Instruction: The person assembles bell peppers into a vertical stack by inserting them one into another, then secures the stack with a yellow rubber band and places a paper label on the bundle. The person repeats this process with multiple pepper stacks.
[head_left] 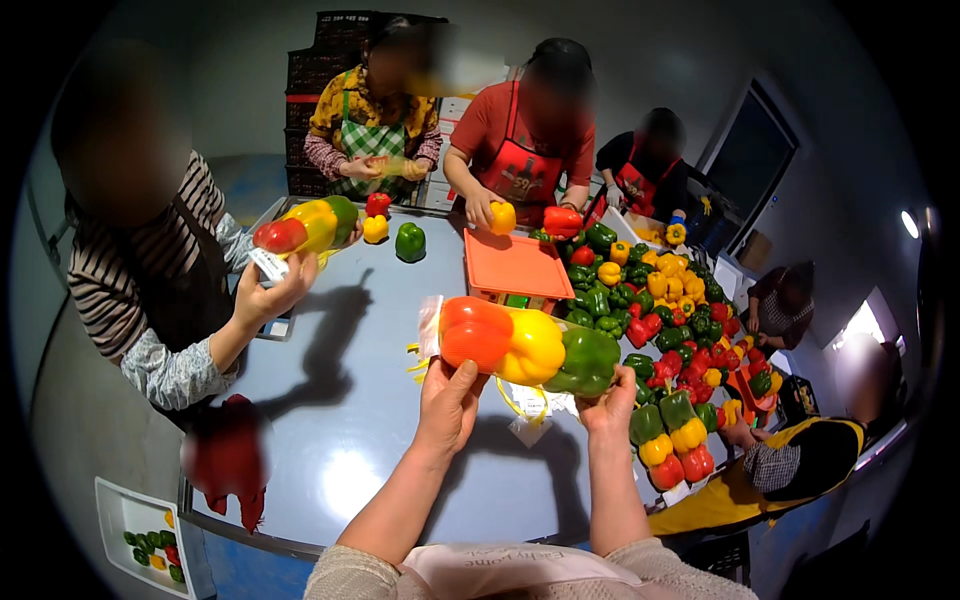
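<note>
Above the table, both my hands hold up a clear bag of bell peppers, with a red, a yellow and a green pepper in a row. My left hand is closed round the red end from below, its thumb on the front. At the green end, my right hand pinches the bag with its fingertips. Loose plastic sticks out past the red pepper. Below the bag, yellow strips and a white label lie on the table. Just behind it stands a weighing scale with an orange tray.
Loose bell peppers are heaped at the right, with bagged packs nearer me. A co-worker's hand holds another pack at left. Other people stand round the table. A white crate sits low at left.
</note>
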